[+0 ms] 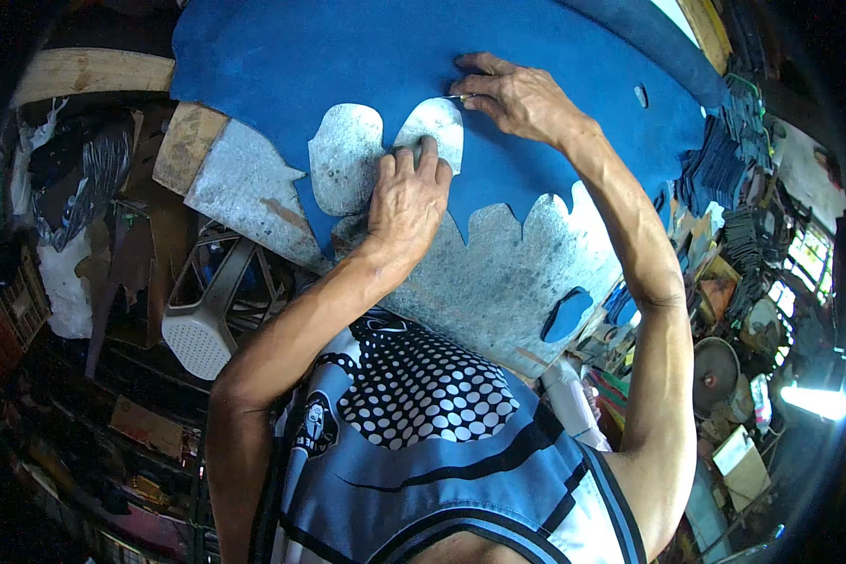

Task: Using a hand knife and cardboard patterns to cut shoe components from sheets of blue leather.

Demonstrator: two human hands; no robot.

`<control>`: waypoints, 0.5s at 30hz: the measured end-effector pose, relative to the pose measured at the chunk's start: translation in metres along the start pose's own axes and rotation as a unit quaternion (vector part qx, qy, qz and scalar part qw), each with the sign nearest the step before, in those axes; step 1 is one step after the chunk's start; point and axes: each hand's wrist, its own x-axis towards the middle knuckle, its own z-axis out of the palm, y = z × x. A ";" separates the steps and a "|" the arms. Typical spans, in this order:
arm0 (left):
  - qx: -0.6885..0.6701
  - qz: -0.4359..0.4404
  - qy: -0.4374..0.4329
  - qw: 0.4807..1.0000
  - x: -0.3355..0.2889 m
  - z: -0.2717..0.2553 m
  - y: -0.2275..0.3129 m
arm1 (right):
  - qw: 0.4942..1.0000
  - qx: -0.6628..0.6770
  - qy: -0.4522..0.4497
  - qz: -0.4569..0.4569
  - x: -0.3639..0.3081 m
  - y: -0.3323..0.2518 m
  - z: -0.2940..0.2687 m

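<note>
Right hand (522, 100) pinches a slim tool (457, 97), perhaps bladed, by a rounded, silvery plate (435, 124).

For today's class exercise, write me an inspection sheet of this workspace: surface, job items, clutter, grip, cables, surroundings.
Surface: grey board, mottled and scuffed.
Job items: blue sheet with a scalloped near edge; two pale rounded shapes, cut-outs or templates, cannot tell; loose blue piece on the board.
Clutter: stacked dark pieces at right; mixed scraps on both sides.
Grip, left hand: fingers pressing on the right-hand pale shape.
Grip, right hand: pinching a thin tool at that shape's top edge.
Cables: nothing seen.
Surroundings: plastic stool at left, lit lamp at right.
</note>
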 end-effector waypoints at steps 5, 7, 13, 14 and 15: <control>0.012 0.019 -0.035 0.999 0.012 -0.009 -0.007 | 0.997 0.029 -0.043 0.055 -0.001 -0.007 -0.002; 0.015 0.023 -0.036 0.999 0.014 -0.006 -0.006 | 0.999 0.036 0.007 0.027 -0.005 -0.002 0.006; 0.002 0.024 -0.046 0.999 0.016 -0.006 -0.011 | 0.998 0.033 0.032 0.031 -0.010 -0.005 0.010; -0.004 0.022 -0.051 0.998 0.016 -0.007 -0.011 | 0.998 0.033 0.033 0.031 -0.011 -0.005 0.011; -0.003 0.022 -0.051 0.998 0.016 -0.007 -0.012 | 0.998 0.037 0.033 0.039 -0.012 -0.004 0.013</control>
